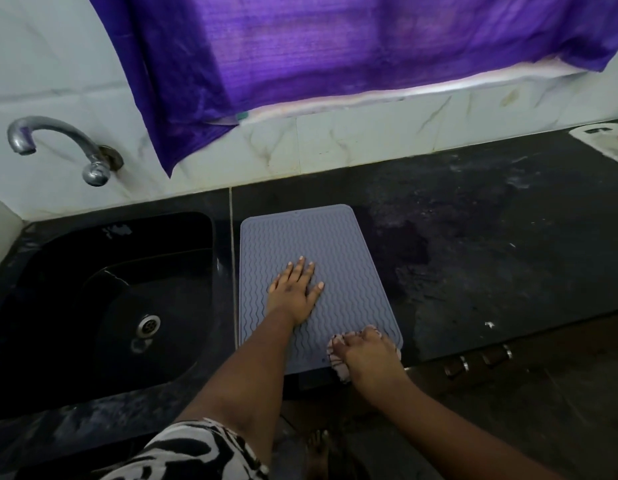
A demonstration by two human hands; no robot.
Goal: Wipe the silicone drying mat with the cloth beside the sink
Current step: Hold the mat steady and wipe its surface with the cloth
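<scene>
Granite-dark tabletop [491, 244] carries my grey silicone drying mat [338, 244] just right of the black sink [103, 299]. My left hand [293, 289] presses it flat, fingers spread; my right hand [366, 355] bunches the cloth [337, 365] at its near right corner, below purple curtain [335, 46].

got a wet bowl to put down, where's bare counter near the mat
Bare counter runs right of the mat, back to the tiled wall. It looks wet and smeared. A narrow strip separates mat and sink. The mat's near end is crowded: left hand flat on it, right hand gripping the cloth.
</scene>
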